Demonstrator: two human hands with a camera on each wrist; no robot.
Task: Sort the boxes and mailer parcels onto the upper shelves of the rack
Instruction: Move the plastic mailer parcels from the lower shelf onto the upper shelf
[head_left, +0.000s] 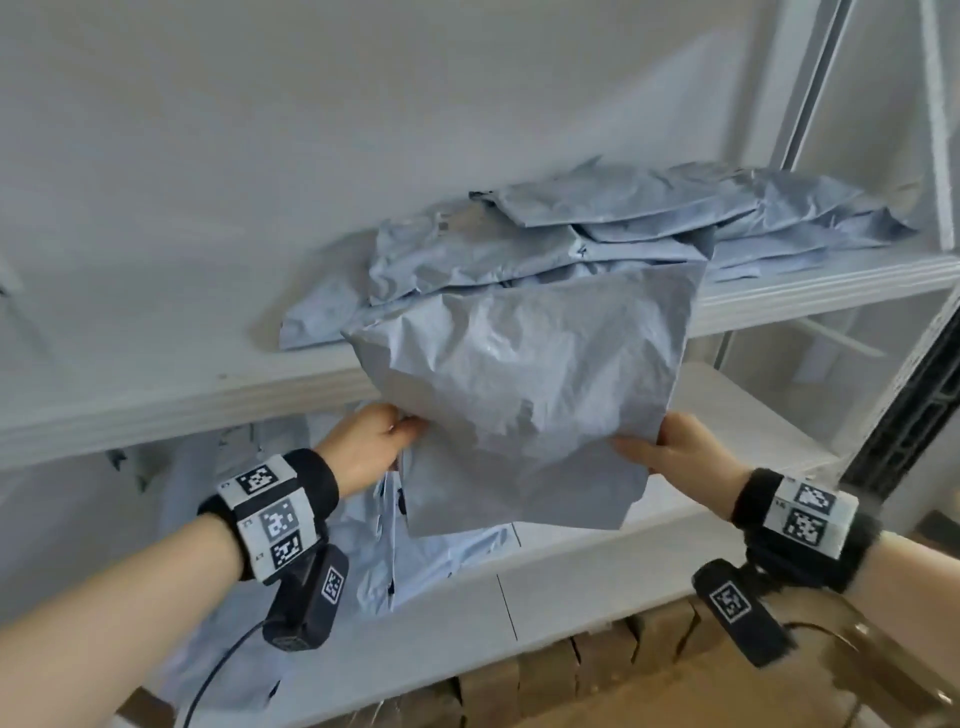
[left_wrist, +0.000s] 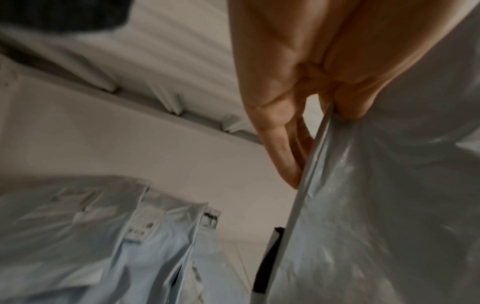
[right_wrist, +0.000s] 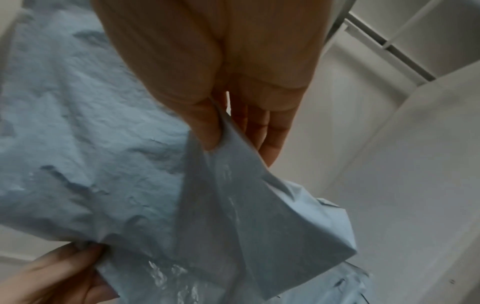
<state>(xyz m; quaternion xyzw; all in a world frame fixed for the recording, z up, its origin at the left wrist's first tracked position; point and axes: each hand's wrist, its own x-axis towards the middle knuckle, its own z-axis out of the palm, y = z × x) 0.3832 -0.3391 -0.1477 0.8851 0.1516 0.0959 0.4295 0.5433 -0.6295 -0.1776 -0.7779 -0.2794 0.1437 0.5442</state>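
Observation:
I hold a crumpled grey-blue mailer parcel (head_left: 524, 384) (left_wrist: 389, 205) (right_wrist: 91, 154) up in front of the upper shelf's edge (head_left: 182, 410). My left hand (head_left: 371, 441) (left_wrist: 306, 115) pinches its left edge between thumb and fingers. At its right edge my right hand (head_left: 675, 449) (right_wrist: 228, 123) pinches it the same way. A heap of several matching mailers (head_left: 571, 244) lies on the upper shelf just behind the held one. More mailers (head_left: 363, 561) (left_wrist: 91, 246) lie on the shelf below.
A white wall backs the rack. White uprights (head_left: 815, 83) stand at the right. The left part of the upper shelf (head_left: 130, 322) is bare white board. Brown cardboard boxes (head_left: 597, 660) show under the lower shelf (head_left: 597, 577).

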